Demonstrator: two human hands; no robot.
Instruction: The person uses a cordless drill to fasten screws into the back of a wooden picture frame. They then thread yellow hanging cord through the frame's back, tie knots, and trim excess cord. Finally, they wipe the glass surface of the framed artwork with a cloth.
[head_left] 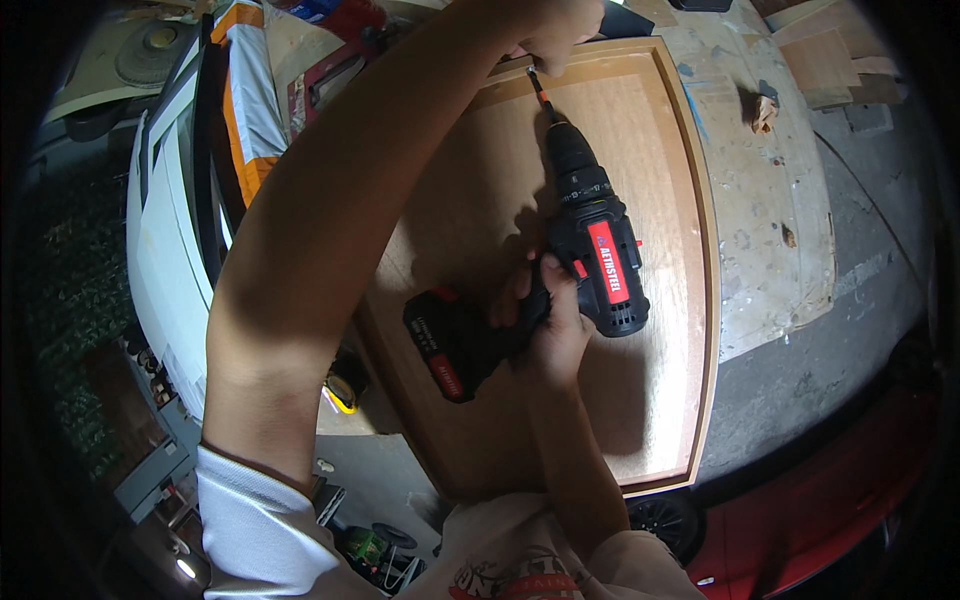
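My right hand [562, 325] is wrapped round the handle of a black and red cordless drill [590, 225]. Its driver bit [542, 95] points away from me, with the tip at the inner face of the far wall of a shallow wooden box [709, 260]. My left arm reaches across the box's left side to that far wall. There my left hand [560, 32] has its fingers curled beside the bit tip, at the rim. Whatever is between those fingers is hidden. The drill's battery lies over the box's bottom panel, on the left.
The box sits on a worn, stained board [765, 220] with a crumpled brown scrap [765, 112] on it. Left of my arm is an orange and white package [252, 90]. A tape measure [345, 385] lies near my left elbow. Wood offcuts [825, 60] are at the far right, and a red car [810, 530] stands near right.
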